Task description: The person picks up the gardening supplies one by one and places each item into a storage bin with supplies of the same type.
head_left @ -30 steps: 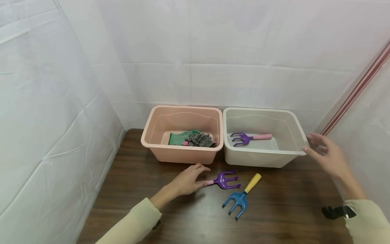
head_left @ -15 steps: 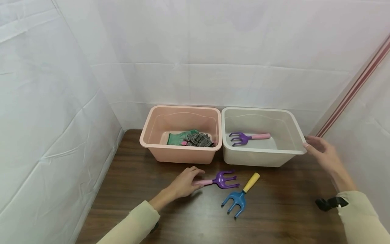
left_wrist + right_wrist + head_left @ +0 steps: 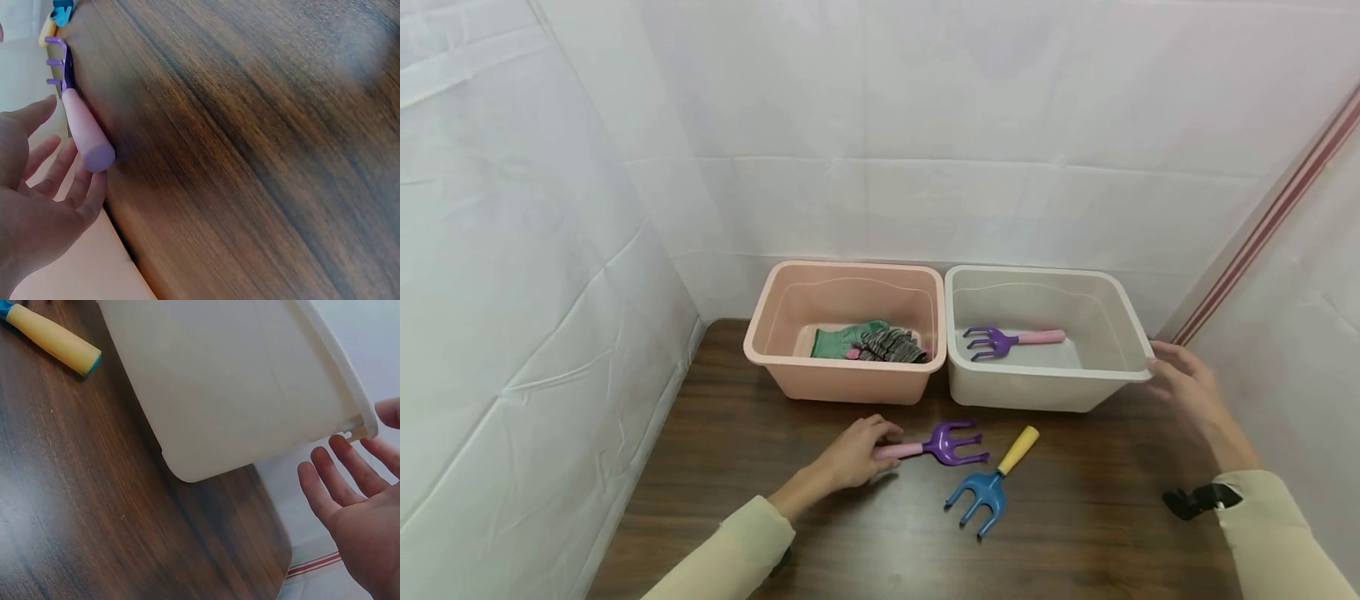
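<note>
My left hand [image 3: 857, 454] lies beside the pink handle of a purple hand fork [image 3: 945, 446] on the table. In the left wrist view its fingers [image 3: 59, 165] reach behind the handle's end, while the thumb stands apart from it; they do not close round it. To the right of this fork is a blue hand fork [image 3: 988, 492] with a yellow handle. My right hand [image 3: 1191, 392] touches the right end of the white bin [image 3: 1037, 390], thumb at the rim and loosely straight fingers beside and below it. Inside that bin lies another purple hand fork [image 3: 996, 342].
Left of the white bin, nearly touching it, stands a pink bin [image 3: 850, 383] holding a green glove [image 3: 835, 342] and a grey striped glove [image 3: 891, 344]. White cloth [image 3: 925, 208] hangs behind and at both sides of the brown wooden table [image 3: 700, 467].
My left hand has drawn back a little to the left along the handle, baring more of it. My right hand has shifted slightly inward at the bin's end. Forks and bins keep their places.
</note>
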`<action>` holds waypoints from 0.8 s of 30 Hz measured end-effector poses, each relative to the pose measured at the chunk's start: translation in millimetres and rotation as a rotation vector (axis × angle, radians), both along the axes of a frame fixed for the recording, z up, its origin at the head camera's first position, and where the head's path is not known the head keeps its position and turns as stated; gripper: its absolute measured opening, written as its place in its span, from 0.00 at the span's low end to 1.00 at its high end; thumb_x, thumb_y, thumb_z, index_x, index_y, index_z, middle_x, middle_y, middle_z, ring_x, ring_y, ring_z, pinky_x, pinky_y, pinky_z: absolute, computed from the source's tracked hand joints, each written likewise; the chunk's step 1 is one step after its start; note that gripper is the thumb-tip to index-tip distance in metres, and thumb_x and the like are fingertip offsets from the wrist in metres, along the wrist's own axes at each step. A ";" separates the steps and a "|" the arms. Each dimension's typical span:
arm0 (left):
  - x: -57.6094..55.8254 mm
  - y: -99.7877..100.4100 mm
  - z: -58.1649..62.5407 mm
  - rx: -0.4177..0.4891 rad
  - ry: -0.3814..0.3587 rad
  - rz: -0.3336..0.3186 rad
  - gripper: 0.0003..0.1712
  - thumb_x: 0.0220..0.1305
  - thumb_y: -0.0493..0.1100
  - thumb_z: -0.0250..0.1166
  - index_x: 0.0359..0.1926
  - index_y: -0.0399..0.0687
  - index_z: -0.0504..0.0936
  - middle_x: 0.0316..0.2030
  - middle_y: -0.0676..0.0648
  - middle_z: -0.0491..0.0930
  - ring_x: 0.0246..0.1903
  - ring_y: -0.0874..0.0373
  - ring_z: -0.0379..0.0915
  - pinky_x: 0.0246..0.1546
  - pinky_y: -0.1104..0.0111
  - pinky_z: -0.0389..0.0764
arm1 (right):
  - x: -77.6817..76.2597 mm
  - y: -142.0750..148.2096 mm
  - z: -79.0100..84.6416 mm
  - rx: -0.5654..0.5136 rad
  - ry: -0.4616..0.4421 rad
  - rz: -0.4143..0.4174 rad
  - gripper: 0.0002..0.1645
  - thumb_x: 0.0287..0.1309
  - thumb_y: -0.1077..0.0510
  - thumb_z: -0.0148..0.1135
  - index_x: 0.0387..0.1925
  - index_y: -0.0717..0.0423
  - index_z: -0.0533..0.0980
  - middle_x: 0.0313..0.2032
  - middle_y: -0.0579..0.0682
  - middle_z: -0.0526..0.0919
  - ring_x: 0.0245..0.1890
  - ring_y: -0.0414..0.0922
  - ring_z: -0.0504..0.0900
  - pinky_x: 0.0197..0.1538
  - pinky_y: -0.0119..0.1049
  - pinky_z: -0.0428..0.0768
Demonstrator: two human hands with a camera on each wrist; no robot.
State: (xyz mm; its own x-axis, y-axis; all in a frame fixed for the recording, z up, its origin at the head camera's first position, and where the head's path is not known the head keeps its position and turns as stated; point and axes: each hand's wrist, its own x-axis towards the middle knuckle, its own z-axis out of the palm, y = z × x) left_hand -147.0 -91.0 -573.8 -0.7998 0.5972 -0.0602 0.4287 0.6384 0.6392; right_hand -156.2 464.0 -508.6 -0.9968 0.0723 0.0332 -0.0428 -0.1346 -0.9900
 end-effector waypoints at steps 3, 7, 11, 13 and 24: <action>0.2 -0.2 -2.0 -0.002 -0.005 -0.001 0.26 0.69 0.46 0.75 0.65 0.45 0.83 0.57 0.48 0.82 0.58 0.51 0.75 0.63 0.54 0.78 | 0.1 -2.5 -2.3 -0.037 -0.011 -0.002 0.19 0.77 0.68 0.57 0.64 0.58 0.72 0.53 0.43 0.84 0.48 0.37 0.87 0.48 0.33 0.88; 0.4 0.3 -4.0 -0.005 -0.011 0.001 0.24 0.69 0.45 0.75 0.63 0.45 0.84 0.56 0.48 0.82 0.57 0.52 0.75 0.61 0.55 0.78 | 2.1 -5.2 -3.8 -0.043 -0.027 -0.011 0.18 0.78 0.65 0.58 0.65 0.57 0.71 0.54 0.43 0.82 0.48 0.38 0.87 0.49 0.36 0.89; 0.5 1.4 -6.9 0.000 -0.015 0.004 0.22 0.69 0.44 0.75 0.61 0.44 0.85 0.54 0.47 0.82 0.55 0.51 0.76 0.59 0.56 0.79 | 3.2 -6.4 -4.4 -0.040 -0.032 -0.012 0.19 0.79 0.64 0.57 0.65 0.58 0.69 0.56 0.44 0.80 0.49 0.37 0.86 0.50 0.38 0.89; 0.4 2.5 -8.9 0.000 -0.015 0.010 0.22 0.69 0.44 0.75 0.60 0.44 0.85 0.54 0.47 0.82 0.54 0.52 0.76 0.58 0.57 0.80 | 3.3 -7.3 -4.5 -0.042 -0.032 -0.020 0.19 0.79 0.63 0.57 0.66 0.58 0.69 0.56 0.44 0.80 0.50 0.37 0.86 0.50 0.37 0.88; 3.7 14.1 -15.1 -0.011 0.013 0.047 0.18 0.69 0.45 0.75 0.56 0.47 0.86 0.51 0.50 0.79 0.50 0.55 0.73 0.53 0.59 0.79 | 4.1 -13.2 -6.1 -0.048 -0.043 -0.066 0.24 0.79 0.61 0.60 0.70 0.62 0.67 0.57 0.44 0.80 0.51 0.36 0.86 0.50 0.37 0.89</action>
State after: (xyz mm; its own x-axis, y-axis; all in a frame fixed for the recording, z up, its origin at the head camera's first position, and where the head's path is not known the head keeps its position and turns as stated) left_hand -143.3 -76.8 -588.8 -0.8277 0.5584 -0.0560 0.4061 0.6648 0.6270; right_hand -152.1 450.8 -514.6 -0.9903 0.1379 -0.0147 -0.0106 -0.1807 -0.9835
